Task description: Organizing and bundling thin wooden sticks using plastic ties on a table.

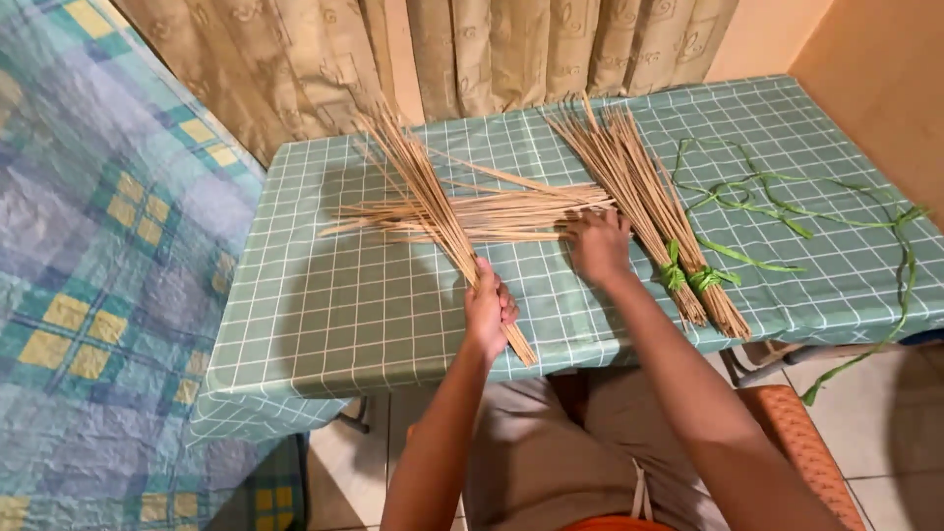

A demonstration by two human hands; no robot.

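While you sit at the table (324, 324), covered with a green checked cloth, your left hand (489, 307) is closed around a bunch of thin sticks (425, 202). The grip sits near the lower end of the bunch; the stick ends project past your hand toward the table edge, and the upper ends fan out toward the curtain (295, 49). Your right hand (598, 244) rests palm down, fingers curled, on the near end of a loose pile of sticks (492, 211) that lies crosswise on the cloth. Whether it actually grasps any of them cannot be told. The loose pile passes under the bunch in your left hand.

Just to the right of your right hand lie two tied bundles (654, 211), side by side and touching, each bound near its lower end with a green strip (688, 277). Further right, loose green strips (787, 206) trail across the cloth and over the table edge.
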